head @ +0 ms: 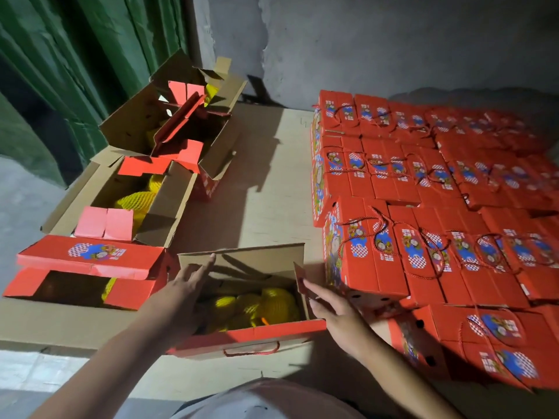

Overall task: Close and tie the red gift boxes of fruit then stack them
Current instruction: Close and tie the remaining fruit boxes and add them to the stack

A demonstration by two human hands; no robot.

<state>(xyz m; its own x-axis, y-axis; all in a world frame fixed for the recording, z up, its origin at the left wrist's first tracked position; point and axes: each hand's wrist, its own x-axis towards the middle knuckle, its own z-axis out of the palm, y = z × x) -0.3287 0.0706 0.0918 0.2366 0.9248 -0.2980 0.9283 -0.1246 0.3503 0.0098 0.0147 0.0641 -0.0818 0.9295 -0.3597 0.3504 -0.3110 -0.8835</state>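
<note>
While open, box point(248, 331) sits between both hands point(189, 279).

Green curtain point(60, 86) hangs beside grey wall point(363, 40).

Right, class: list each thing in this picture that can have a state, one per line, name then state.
Near box: open, flaps up, net-wrapped fruit inside.
Left hand: fingers straight, touching the near box's left flap.
Right hand: fingers straight, at the right end flap.
Left-front box: partly closed, one flap folded over.
Middle-left box: open.
Far-left box: open.
Stacked boxes: closed, cords tied.
</note>
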